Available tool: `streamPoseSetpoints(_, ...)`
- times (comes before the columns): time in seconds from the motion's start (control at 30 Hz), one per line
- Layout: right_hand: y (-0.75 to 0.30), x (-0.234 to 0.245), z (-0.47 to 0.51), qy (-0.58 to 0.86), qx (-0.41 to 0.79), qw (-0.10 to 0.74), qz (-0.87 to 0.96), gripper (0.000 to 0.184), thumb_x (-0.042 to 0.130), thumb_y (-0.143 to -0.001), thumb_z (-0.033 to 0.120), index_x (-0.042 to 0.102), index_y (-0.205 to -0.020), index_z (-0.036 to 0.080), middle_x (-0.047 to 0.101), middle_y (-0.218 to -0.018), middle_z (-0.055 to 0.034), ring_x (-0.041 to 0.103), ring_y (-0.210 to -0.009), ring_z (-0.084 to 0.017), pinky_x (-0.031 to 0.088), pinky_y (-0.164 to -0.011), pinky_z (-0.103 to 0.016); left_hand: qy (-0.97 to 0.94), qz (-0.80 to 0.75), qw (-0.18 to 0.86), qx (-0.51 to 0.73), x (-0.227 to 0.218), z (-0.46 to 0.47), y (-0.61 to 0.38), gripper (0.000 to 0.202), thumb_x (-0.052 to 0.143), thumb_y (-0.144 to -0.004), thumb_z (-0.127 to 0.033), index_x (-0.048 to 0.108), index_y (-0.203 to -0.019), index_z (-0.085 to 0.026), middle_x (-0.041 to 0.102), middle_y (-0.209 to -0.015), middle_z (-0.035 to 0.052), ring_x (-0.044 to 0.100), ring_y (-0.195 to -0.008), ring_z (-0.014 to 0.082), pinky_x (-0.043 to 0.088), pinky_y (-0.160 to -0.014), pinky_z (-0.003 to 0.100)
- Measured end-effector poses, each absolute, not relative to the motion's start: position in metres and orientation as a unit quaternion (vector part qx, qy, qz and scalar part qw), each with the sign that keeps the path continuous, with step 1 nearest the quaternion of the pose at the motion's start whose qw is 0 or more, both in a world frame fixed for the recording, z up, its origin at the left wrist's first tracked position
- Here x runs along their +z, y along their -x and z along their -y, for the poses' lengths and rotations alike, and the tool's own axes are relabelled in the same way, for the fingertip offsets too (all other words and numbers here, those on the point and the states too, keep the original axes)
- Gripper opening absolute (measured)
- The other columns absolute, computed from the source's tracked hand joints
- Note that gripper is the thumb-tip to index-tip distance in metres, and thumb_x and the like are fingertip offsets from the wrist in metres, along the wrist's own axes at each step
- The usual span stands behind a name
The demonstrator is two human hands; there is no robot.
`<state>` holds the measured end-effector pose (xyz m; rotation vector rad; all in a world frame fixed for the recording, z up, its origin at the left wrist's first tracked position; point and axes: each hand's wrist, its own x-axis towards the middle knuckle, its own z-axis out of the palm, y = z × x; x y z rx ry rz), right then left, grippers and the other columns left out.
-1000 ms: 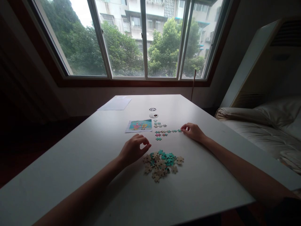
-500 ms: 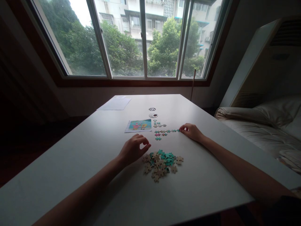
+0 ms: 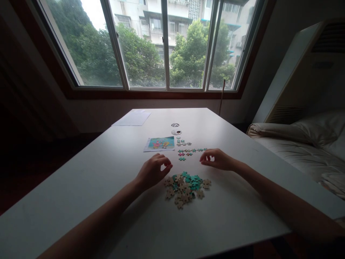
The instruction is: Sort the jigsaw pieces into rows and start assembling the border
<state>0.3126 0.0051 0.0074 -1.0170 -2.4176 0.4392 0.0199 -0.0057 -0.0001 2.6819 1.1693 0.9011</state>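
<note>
A heap of loose jigsaw pieces [image 3: 186, 187], teal and tan, lies on the white table [image 3: 113, 172] in front of me. Beyond it a short row of sorted teal and pink pieces [image 3: 188, 151] is laid out. My left hand [image 3: 152, 172] rests on the table just left of the heap, fingers curled with the thumb against them; nothing shows in it. My right hand [image 3: 217, 160] hovers right of the heap and just behind it, fingers bent downward and slightly apart, holding nothing that I can see. A small colourful reference picture [image 3: 160, 143] lies left of the sorted pieces.
Two small round discs [image 3: 176, 132] lie beyond the pieces. A white sheet of paper [image 3: 132, 118] sits at the far left of the table. A bed with pale bedding [image 3: 302, 144] stands to the right. A wide window [image 3: 164, 43] fills the far wall.
My right hand has drawn back from the right end of the sorted row toward the heap. My left hand has stayed where it was.
</note>
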Motion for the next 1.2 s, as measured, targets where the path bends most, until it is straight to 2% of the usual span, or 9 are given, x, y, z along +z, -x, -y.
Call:
streamPoseSetpoints(0.17, -0.282, 0.014, 0.021, 0.362, 0.154, 0.178, 0.902, 0.030, 0.061, -0.073, 0.044, 0.065, -0.088, 0.019, 0.061, -0.076, -0.0031, 0.054, -0.066, -0.011, 0.041, -0.060, -0.022, -0.881, -0.376, 0.055, 0.280, 0.002, 0.008, -0.023, 0.012, 0.052, -0.080, -0.020, 0.061, -0.073, -0.018, 0.058, -0.070, 0.0020, 0.051, -0.070, 0.0160, 0.042, -0.063, 0.027)
streamPoseSetpoints(0.33, -0.270, 0.014, 0.033, 0.377, 0.157, 0.163, 0.898, 0.021, 0.061, -0.074, 0.036, 0.066, -0.087, 0.020, 0.060, -0.076, -0.0024, 0.052, -0.063, -0.010, 0.039, -0.059, -0.021, -0.886, -0.372, 0.071, 0.266, 0.005, 0.013, -0.028, 0.012, 0.052, -0.081, -0.020, 0.061, -0.073, -0.017, 0.059, -0.071, 0.0022, 0.050, -0.071, 0.0158, 0.041, -0.063, 0.026)
streamPoseSetpoints(0.5, -0.269, 0.012, 0.032, 0.371, 0.212, 0.201, 0.882, 0.019, 0.063, -0.072, 0.031, 0.064, -0.085, 0.017, 0.060, -0.080, -0.0036, 0.053, -0.069, -0.011, 0.041, -0.061, -0.021, -0.889, -0.364, 0.087, 0.263, 0.005, 0.017, -0.033, 0.011, 0.052, -0.081, -0.020, 0.061, -0.073, -0.017, 0.059, -0.071, 0.0024, 0.050, -0.071, 0.0160, 0.041, -0.064, 0.026)
streamPoseSetpoints(0.7, -0.262, 0.007, 0.032, 0.372, 0.280, 0.280, 0.839, 0.009, 0.060, -0.073, 0.024, 0.060, -0.078, 0.016, 0.061, -0.071, 0.0002, 0.053, -0.065, -0.009, 0.040, -0.057, -0.019, -0.889, -0.343, 0.128, 0.275, 0.005, 0.025, -0.040, 0.009, 0.053, -0.080, -0.019, 0.062, -0.076, -0.017, 0.058, -0.071, 0.0023, 0.050, -0.071, 0.0156, 0.040, -0.063, 0.025)
streamPoseSetpoints(0.93, -0.250, 0.005, 0.034, 0.404, 0.332, 0.374, 0.766, 0.017, 0.059, -0.076, 0.031, 0.061, -0.082, 0.015, 0.063, -0.069, -0.0015, 0.055, -0.062, -0.010, 0.040, -0.056, -0.022, -0.860, -0.363, 0.189, 0.304, 0.012, 0.033, -0.050, 0.009, 0.059, -0.076, -0.024, 0.065, -0.075, -0.017, 0.059, -0.068, 0.0015, 0.052, -0.065, 0.0139, 0.039, -0.061, 0.024)
streamPoseSetpoints(1.1, -0.247, 0.004, 0.034, 0.419, 0.365, 0.383, 0.738, 0.023, 0.061, -0.073, 0.037, 0.061, -0.078, 0.015, 0.063, -0.069, -0.0024, 0.055, -0.061, -0.010, 0.040, -0.054, -0.022, -0.835, -0.372, 0.236, 0.330, 0.013, 0.032, -0.053, 0.014, 0.058, -0.077, -0.025, 0.066, -0.072, -0.014, 0.060, -0.065, 0.0014, 0.053, -0.061, 0.0120, 0.039, -0.059, 0.022)
streamPoseSetpoints(1.2, -0.246, 0.004, 0.034, 0.423, 0.369, 0.377, 0.737, 0.021, 0.063, -0.072, 0.035, 0.061, -0.076, 0.015, 0.062, -0.068, -0.0017, 0.054, -0.060, -0.010, 0.039, -0.052, -0.021, -0.821, -0.378, 0.255, 0.344, 0.011, 0.030, -0.053, 0.016, 0.058, -0.078, -0.027, 0.065, -0.072, -0.014, 0.060, -0.064, 0.0009, 0.051, -0.059, 0.0111, 0.038, -0.056, 0.021)
